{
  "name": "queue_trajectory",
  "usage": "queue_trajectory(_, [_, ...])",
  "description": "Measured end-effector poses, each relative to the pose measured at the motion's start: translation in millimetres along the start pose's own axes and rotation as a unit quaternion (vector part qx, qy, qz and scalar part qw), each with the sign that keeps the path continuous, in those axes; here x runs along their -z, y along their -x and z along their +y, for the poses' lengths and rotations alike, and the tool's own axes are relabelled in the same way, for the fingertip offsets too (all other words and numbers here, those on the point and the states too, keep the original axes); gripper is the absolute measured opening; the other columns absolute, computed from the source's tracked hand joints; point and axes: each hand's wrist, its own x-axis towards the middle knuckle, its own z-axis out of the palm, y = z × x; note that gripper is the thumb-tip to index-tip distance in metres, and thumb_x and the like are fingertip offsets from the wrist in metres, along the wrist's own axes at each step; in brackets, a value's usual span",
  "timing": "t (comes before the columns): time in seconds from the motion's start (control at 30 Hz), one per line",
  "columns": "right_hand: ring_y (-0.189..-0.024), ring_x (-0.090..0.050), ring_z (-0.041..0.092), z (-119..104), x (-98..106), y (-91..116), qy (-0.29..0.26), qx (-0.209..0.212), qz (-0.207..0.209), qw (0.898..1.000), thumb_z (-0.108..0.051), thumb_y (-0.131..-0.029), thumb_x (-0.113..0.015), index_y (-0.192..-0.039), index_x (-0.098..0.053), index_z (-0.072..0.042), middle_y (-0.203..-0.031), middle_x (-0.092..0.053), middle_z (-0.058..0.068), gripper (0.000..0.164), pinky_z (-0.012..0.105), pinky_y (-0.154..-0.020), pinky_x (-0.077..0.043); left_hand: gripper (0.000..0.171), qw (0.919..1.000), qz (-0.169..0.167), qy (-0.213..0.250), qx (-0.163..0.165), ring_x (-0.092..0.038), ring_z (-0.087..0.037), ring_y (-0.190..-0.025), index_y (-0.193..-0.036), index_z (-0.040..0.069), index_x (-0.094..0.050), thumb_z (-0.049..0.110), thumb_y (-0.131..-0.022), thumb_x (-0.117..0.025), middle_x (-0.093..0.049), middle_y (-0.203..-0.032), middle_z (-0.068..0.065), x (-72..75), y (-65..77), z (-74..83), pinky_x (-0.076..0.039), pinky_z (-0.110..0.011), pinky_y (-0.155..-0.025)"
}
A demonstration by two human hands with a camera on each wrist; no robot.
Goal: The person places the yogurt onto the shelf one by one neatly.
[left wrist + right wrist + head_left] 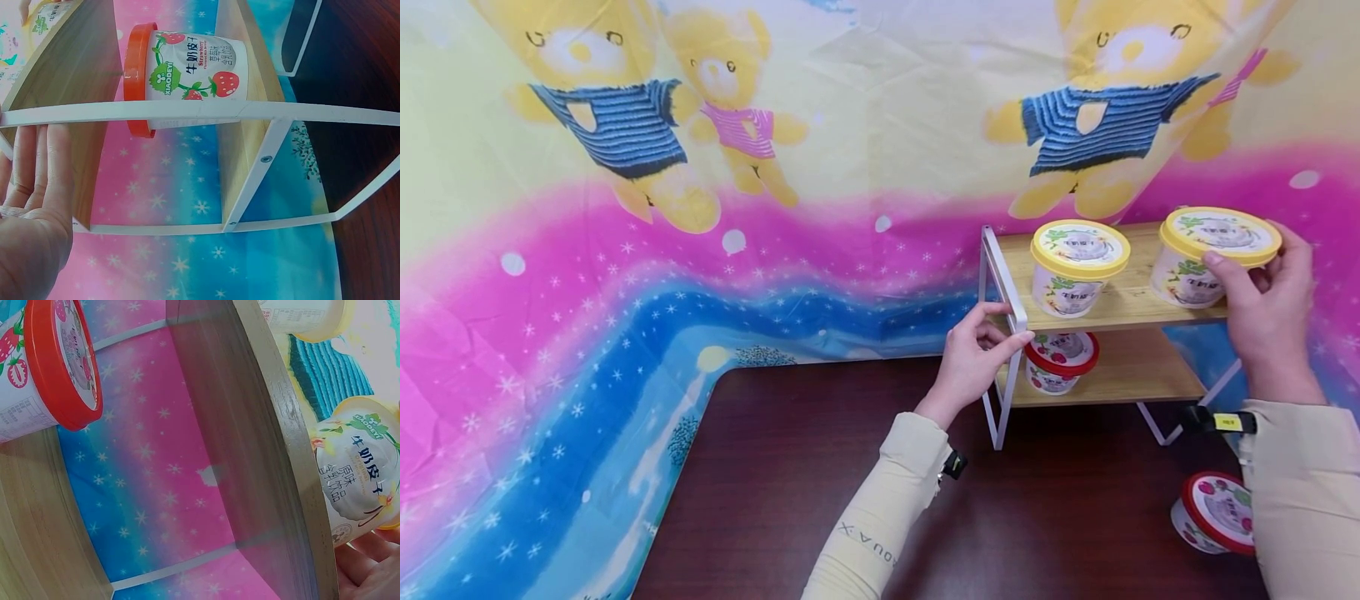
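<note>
The right hand [1276, 312] grasped a yellow-lidded tub [1197, 258], upper right, as the left hand [972, 362] pinched a white shelf bar [1006, 282] near center.

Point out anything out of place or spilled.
One red-lidded tub looks left out: it sits on the table, while the other red-lidded tub is on the lower shelf. No spill shows.

Printed tubs [1184, 281] have yellow or red lids [1219, 230]

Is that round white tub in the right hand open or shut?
The tub is shut: its round yellow lid covers the whole top.
</note>
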Motion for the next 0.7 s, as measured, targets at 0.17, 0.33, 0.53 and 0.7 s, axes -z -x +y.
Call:
queue_trajectory(0.17, [-0.124, -0.050, 0.012, 0.1, 0.6, -1.1, -0.014, 0.002, 0.000, 1.000, -0.014, -0.099, -0.062, -0.153, -0.033, -0.021, -0.144, -0.052, -0.001, 0.062, 0.022, -0.110, -0.034, 0.038, 1.0000, 0.000, 0.004, 0.001, -0.064, -0.011, -0.070, -0.128, 0.017, -0.062, 0.025, -0.094, -0.077, -0.068, -0.081, 0.006, -0.1, 0.2, 0.1, -0.056, -0.027, -0.063])
queue_trajectory(0.33, [-0.128, -0.047, 0.012, -1.0, 1.6, -2.0, -0.024, 0.012, 0.005, 1.000, -0.012, -0.099, -0.062, -0.153, -0.032, -0.020, -0.147, -0.050, 0.001, 0.062, 0.013, -0.106, -0.032, 0.038, 1.0000, 0.001, 0.006, 0.001, -0.065, -0.011, -0.070, -0.128, 0.017, -0.062, 0.025, -0.094, -0.077, -0.067, -0.081, 0.006, -0.1, 0.4, 0.2, -0.056, -0.027, -0.063])
queue_trajectory(0.53, [-0.129, -0.046, 0.012, -2.5, 2.8, -0.6, -0.022, 0.014, 0.015, 1.000, -0.013, -0.100, -0.061, -0.153, -0.033, -0.018, -0.148, -0.048, 0.001, 0.061, 0.012, -0.106, -0.031, 0.038, 1.0000, 0.001, 0.005, 0.003, -0.065, -0.011, -0.071, -0.128, 0.017, -0.062, 0.025, -0.094, -0.077, -0.067, -0.081, 0.006, -0.3, 0.6, 0.3, -0.056, -0.027, -0.064])
queue_trajectory(0.7, [-0.130, -0.045, 0.012, -4.1, 3.9, 1.4, -0.021, 0.008, 0.021, 1.000, -0.014, -0.101, -0.061, -0.153, -0.033, -0.018, -0.148, -0.047, 0.001, 0.059, 0.013, -0.106, -0.031, 0.038, 1.0000, 0.001, 0.008, 0.002, -0.067, -0.020, -0.071, -0.127, 0.016, -0.062, 0.025, -0.094, -0.077, -0.067, -0.080, 0.006, -0.6, 0.9, 0.2, -0.056, -0.027, -0.064])
